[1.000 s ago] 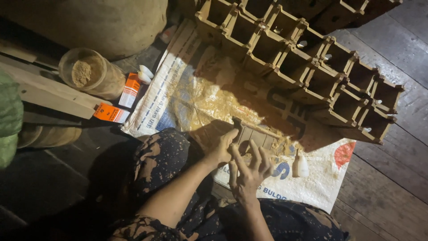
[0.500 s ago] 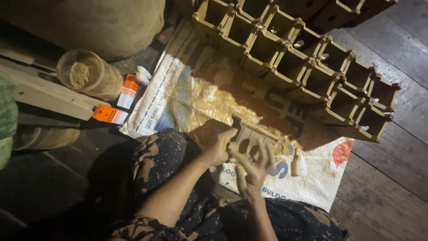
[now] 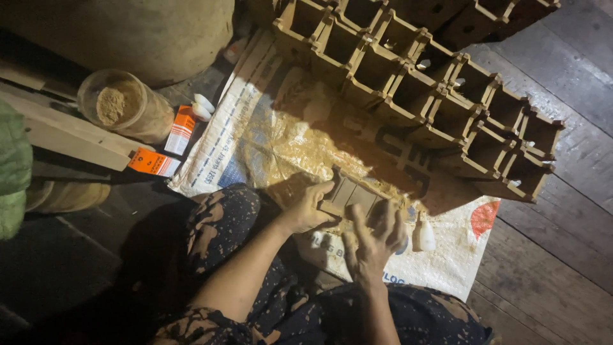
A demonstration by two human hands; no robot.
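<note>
From my feed, the biggest thing is the plank floor (image 3: 562, 275), dark worn boards running across the whole view. At eleven o'clock sits a large rounded sack (image 3: 147, 32), dull tan. Over the middle of the floor lies a white woven bag (image 3: 242, 134), spread flat and dusted with yellowish powder. From twelve to three o'clock a row of open wooden boxes (image 3: 415, 83) lies across the bag's far edge, each a square brown compartment, some with a small white piece inside. At nine o'clock a pale wooden plank (image 3: 70, 137) lies flat, and just beyond it stands a clear jar (image 3: 124, 105) holding brown powder. Beside the jar are two small orange cartons (image 3: 181, 130).

The thing in hand is a small flat wooden panel (image 3: 354, 195), just past centre toward five o'clock, resting on the bag. It is brown, rectangular, with grooves dividing it into strips.

My left hand (image 3: 306, 207) grips the panel's near left end, fingers (image 3: 322, 189) curled and clamped on its edge. My right hand (image 3: 373, 239) lies over the panel's near right side, fingers spread apart and pressing flat. A little white bottle (image 3: 426, 235) stands just beside the right hand at four o'clock.
</note>
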